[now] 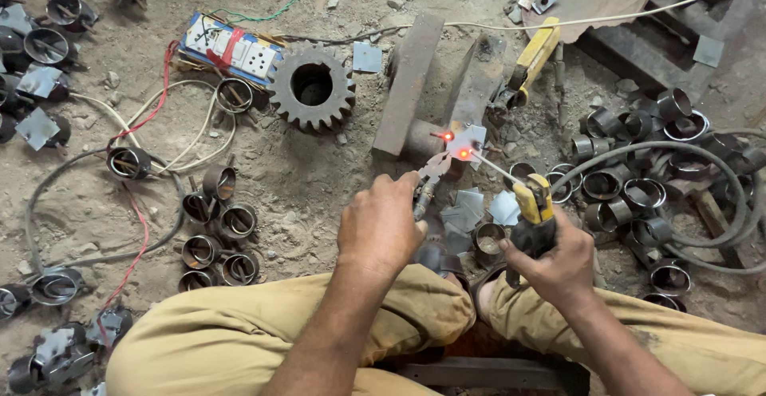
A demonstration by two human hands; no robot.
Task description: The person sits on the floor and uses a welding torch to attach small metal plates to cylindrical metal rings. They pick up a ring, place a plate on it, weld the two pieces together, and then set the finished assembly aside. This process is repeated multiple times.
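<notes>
right hand [558,264] grip closed on yellow electrode holder [533,214], rod tip at glowing plate [461,147]. left hand [381,224] grip closed on pliers [427,184] clamping that plate, just right of the gear [312,87].

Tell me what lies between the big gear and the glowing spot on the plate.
In the head view, a flat steel bar lies on the dirt between the gear and the glowing plate, angled, with a short pipe at its lower end.

head-worn view, looking steeply down, close
</notes>
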